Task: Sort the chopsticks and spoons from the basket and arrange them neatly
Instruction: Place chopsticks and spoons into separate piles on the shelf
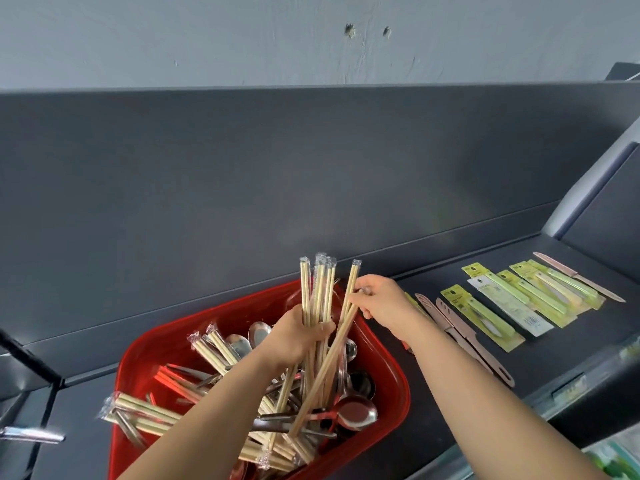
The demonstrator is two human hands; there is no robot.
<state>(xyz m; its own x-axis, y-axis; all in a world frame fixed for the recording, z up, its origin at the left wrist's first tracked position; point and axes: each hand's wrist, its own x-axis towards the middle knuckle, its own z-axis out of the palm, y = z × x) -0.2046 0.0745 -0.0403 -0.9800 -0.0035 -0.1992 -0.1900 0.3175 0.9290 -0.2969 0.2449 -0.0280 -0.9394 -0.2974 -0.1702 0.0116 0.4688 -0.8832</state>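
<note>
Above the red basket, the left hand grips an upright bundle of wrapped chopsticks; beside it, the right hand pinches 1 tilted wrapped pair. Spoons lie inside the basket.

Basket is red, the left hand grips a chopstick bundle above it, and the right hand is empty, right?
Not quite: the right hand pinches one chopstick pair, as the head view shows. The basket is red and the left hand grips a bundle above it.
</note>
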